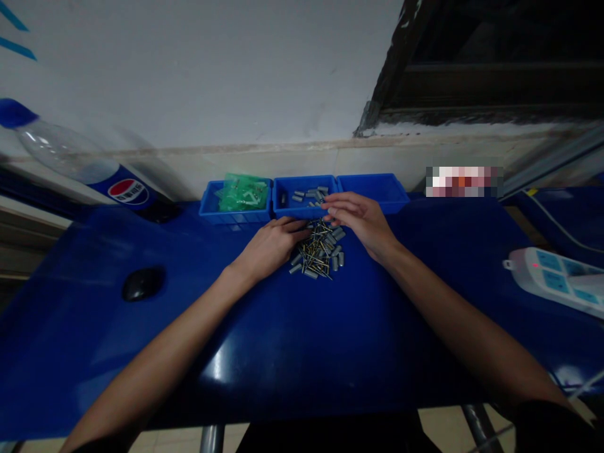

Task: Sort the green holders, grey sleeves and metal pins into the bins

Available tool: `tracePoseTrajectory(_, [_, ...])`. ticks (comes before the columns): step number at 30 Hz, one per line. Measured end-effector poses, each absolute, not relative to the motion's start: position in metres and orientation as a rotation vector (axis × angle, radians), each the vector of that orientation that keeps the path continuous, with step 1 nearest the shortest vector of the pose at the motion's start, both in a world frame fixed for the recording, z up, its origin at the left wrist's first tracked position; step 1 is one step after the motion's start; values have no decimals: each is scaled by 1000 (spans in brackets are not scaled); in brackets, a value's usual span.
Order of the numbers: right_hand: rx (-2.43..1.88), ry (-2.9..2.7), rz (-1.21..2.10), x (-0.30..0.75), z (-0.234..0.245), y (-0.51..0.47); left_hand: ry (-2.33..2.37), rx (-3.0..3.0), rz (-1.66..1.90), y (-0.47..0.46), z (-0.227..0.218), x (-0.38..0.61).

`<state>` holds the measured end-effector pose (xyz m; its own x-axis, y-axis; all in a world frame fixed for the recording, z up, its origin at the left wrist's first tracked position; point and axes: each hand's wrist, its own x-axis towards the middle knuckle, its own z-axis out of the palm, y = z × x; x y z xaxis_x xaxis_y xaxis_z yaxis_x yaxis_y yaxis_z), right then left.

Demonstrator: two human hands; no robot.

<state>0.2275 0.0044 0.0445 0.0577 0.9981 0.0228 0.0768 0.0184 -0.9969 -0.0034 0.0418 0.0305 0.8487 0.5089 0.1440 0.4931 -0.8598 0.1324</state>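
A mixed pile of thin brass-and-silver pins (pixel 317 251) and short grey cylinders (pixel 337 234) lies on the blue tabletop. My left hand (pixel 274 242) rests at the pile's left side, fingers stretched out and their tips touching the loose pieces. Over the pile's far right edge, close to the front wall of the middle blue bin (pixel 302 212), is my right hand (pixel 361 220). Its fingers are loosely extended to the left with small gaps, and nothing is plainly visible in them. Several grey cylinders (pixel 298 195) lie inside that bin.
The left blue bin (pixel 236 218) contains green plastic bags (pixel 243 194); another blue bin (pixel 372 182) stands at right. A cola bottle (pixel 113 179) and black mouse (pixel 141 284) are on the left. A white power strip (pixel 557 277) lies at right. The wall bounds the back.
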Motion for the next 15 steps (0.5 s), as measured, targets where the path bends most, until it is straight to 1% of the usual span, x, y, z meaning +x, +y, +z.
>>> tracePoseTrajectory(3, [-1262, -1219, 1125, 228, 43, 5, 807, 2915, 228, 43, 29, -3])
tracePoseTrajectory(9, [-1251, -1216, 1137, 229, 40, 5, 1021, 2842, 223, 47, 28, -7])
tracePoseTrajectory(15, [-1282, -1212, 1144, 230, 41, 6, 1165, 2643, 387, 50, 20, -10])
